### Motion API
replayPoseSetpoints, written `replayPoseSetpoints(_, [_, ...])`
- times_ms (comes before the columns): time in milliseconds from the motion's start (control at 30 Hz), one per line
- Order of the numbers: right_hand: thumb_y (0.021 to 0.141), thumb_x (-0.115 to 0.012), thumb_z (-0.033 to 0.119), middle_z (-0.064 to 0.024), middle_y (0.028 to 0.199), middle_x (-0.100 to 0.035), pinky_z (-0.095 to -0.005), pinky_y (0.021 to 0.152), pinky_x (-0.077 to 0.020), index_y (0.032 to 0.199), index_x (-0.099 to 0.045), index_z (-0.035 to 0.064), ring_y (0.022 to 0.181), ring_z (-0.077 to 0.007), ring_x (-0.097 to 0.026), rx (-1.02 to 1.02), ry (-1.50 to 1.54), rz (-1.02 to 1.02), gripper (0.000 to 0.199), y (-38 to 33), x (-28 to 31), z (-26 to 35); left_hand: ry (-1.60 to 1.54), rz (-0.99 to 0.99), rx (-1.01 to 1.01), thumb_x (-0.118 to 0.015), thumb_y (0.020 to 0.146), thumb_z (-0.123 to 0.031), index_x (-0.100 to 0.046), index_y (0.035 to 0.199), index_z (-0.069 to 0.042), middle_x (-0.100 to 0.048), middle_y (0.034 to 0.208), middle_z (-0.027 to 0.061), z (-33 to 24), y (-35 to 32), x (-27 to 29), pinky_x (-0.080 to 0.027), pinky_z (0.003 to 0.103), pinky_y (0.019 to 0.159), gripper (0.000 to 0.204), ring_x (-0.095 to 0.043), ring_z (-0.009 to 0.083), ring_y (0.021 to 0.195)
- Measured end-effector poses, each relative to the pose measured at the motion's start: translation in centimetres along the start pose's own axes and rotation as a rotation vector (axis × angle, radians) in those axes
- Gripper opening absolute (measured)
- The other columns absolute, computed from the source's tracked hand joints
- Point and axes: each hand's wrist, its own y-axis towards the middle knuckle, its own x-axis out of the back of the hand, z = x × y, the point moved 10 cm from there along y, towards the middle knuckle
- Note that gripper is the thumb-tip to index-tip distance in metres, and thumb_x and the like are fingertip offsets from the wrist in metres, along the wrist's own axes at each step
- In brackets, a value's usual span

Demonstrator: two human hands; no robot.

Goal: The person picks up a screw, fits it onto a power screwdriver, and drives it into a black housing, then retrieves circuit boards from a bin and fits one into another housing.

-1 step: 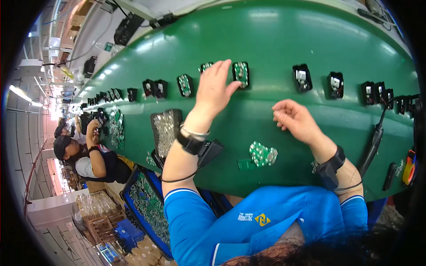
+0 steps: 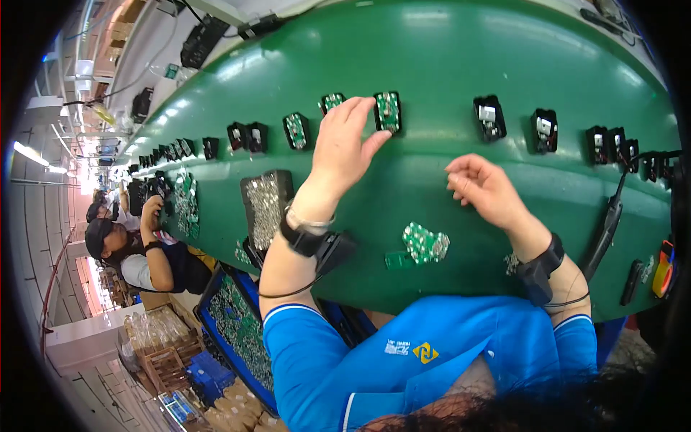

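Note:
My left hand [image 2: 342, 144] is over the row of black cases, its fingers stretched and its thumb apart. The thumb tip touches the near end of a black case with a green circuit board [image 2: 387, 111], and the fingertips lie along its left side. Partly behind those fingers sits another boarded case [image 2: 332, 102]. My right hand [image 2: 489, 193] hovers over the green table with fingers loosely bent, nothing visible in them. Between my forearms lies a small pile of green circuit boards [image 2: 426, 243], beside a flat green piece [image 2: 398, 260].
A black tray of small metal parts [image 2: 265, 205] stands left of my left forearm. More black cases [image 2: 545, 131] line the table both ways. A blue bin of boards [image 2: 234, 317] is lower left. A co-worker [image 2: 155, 263] sits further left. A black tool [image 2: 606, 230] lies right.
The whole view has shifted slightly, so things sit a little higher. More of the case behind my left fingers shows. My hands have hardly moved.

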Motion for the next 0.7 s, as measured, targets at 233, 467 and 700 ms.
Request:
replayPoseSetpoints(233, [0.081, -0.05, 0.015, -0.0017, 0.078, -0.052, -0.0185, 0.058, -0.0397, 0.096, -0.048, 0.0036, 0.066, -0.0061, -0.048, -0.08, -0.026, -0.041, 0.018, -3.0, 1.3, -0.3, -0.175, 0.55, 0.168, -0.074, 0.05, -0.04, -0.029, 0.117, 0.006, -0.047, 0.1, 0.0182, -8.2, -9.5, -4.9, -0.038, 0.037, 0.077, 0.093, -0.047, 0.0321, 0.089])
replayPoseSetpoints(467, [0.081, -0.052, 0.015, -0.0015, 0.079, -0.052, -0.0197, 0.059, -0.0411, 0.094, -0.049, 0.0026, 0.068, -0.0065, -0.049, -0.069, -0.003, -0.013, 0.019, -4.7, 0.9, -0.2, -0.131, 0.423, 0.137, -0.068, 0.06, -0.024, -0.03, 0.118, 0.005, -0.047, 0.1, 0.0177, -10.4, -10.5, -5.8, -0.037, 0.037, 0.077, 0.075, -0.046, 0.03, 0.092])
replayPoseSetpoints(700, [0.08, -0.051, 0.014, -0.0014, 0.078, -0.053, -0.0193, 0.058, -0.0411, 0.096, -0.05, 0.0028, 0.067, -0.0065, -0.049, -0.108, -0.038, -0.01, 0.02, -5.7, 1.0, -1.8, -0.182, 0.324, 0.012, -0.07, 0.058, -0.018, -0.028, 0.119, 0.005, -0.049, 0.098, 0.0163, -11.3, -9.4, -5.2, -0.04, 0.036, 0.077, 0.077, -0.046, 0.0302, 0.09])
